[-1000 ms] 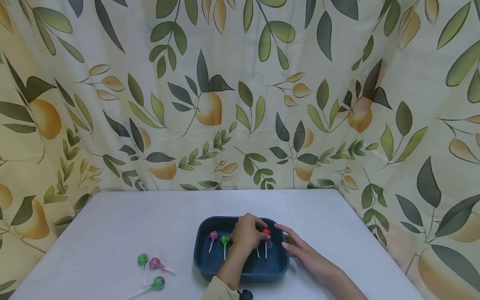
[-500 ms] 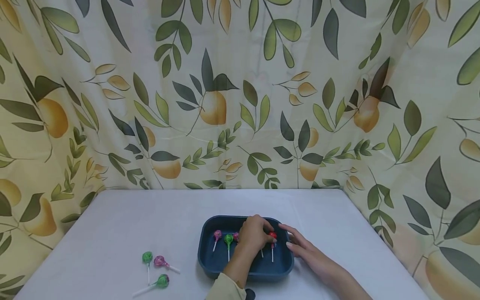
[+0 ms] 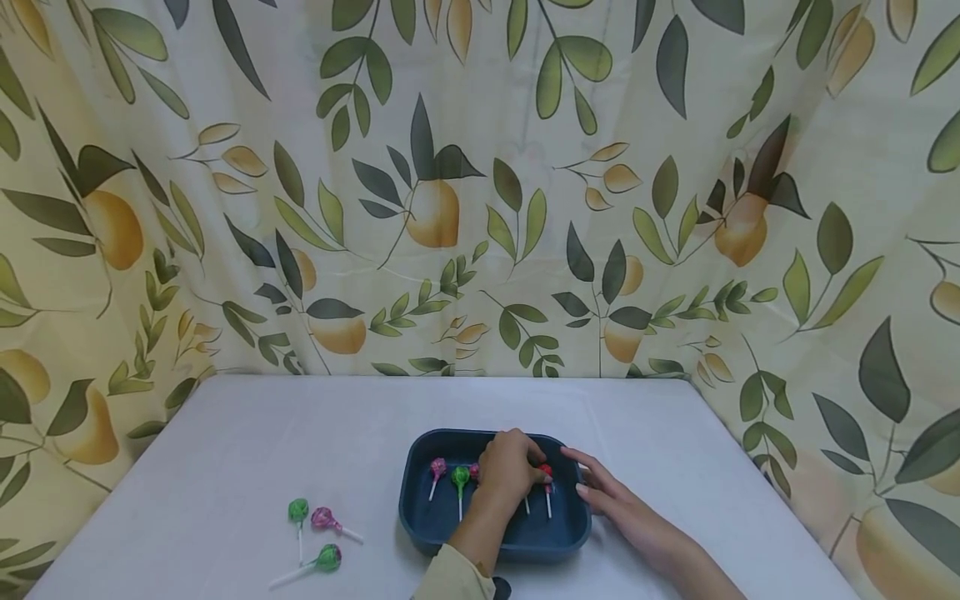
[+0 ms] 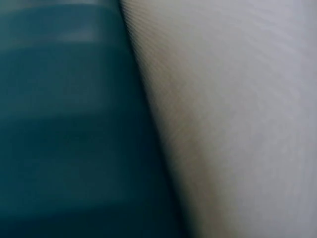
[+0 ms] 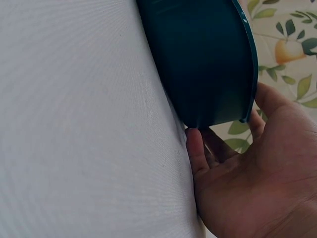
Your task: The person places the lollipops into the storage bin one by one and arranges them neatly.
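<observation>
In the head view, my left hand (image 3: 508, 468) reaches into a dark blue tray (image 3: 420, 533). Its thumb and fingertips pinch a red lollipop (image 3: 547, 472) near the tray's right end. Left of that hand lie a pink lollipop (image 3: 438, 467) and a green lollipop (image 3: 460, 476); another pink head is half hidden behind the wrist. A white stick (image 3: 527, 505) shows below the thumb, its head covered. My right hand (image 3: 626, 510) touches the tray's right side with extended fingers, also seen from the right wrist. The left wrist view holds only blurred tray wall (image 4: 64, 124) and cloth.
On the white table (image 3: 247, 450), left of the tray, lie a green lollipop (image 3: 298, 510), a pink lollipop (image 3: 326, 518) and a second green lollipop (image 3: 328, 557). A leaf-and-fruit patterned curtain (image 3: 480, 208) hangs behind the table.
The whole head view has shifted a little, so everything sits further right. Within the tray, my left hand has edged slightly right at the red lollipop. The right hand stays at the tray's side.
</observation>
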Demonstrator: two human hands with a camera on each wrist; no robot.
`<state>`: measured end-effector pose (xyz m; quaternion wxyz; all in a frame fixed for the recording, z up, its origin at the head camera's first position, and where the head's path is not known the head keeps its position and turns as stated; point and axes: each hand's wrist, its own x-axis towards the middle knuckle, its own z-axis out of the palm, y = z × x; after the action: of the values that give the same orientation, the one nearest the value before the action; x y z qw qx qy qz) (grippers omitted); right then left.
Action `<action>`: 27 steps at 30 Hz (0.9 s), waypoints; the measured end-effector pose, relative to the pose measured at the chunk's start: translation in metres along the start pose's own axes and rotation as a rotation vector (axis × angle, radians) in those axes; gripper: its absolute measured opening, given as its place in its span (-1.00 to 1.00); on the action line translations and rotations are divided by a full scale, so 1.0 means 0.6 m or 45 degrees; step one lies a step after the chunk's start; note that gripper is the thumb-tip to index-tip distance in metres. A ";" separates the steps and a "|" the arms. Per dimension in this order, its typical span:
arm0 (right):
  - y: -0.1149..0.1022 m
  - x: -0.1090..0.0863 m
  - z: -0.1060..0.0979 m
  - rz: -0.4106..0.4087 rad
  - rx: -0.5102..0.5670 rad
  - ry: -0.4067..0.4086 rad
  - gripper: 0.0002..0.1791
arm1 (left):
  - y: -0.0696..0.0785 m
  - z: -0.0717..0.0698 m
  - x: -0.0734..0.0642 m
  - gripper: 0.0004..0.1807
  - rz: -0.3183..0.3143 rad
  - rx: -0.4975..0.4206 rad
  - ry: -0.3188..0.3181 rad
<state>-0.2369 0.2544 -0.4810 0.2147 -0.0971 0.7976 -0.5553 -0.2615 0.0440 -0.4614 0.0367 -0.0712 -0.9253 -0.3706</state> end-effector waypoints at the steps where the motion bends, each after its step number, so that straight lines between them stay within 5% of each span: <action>1: 0.001 0.000 0.000 0.005 0.003 0.003 -0.36 | -0.001 0.001 0.000 -0.81 0.010 0.006 0.005; 9: 0.001 0.002 -0.002 0.014 0.013 0.014 -0.37 | -0.002 0.001 0.001 -0.82 0.047 0.033 0.021; 27: 0.001 -0.001 -0.001 0.001 0.040 -0.016 -0.37 | -0.004 -0.010 -0.009 -0.83 0.005 -0.118 0.032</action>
<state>-0.2368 0.2554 -0.4814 0.2215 -0.0969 0.7874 -0.5670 -0.2563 0.0378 -0.4596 0.0458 -0.0700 -0.9065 -0.4138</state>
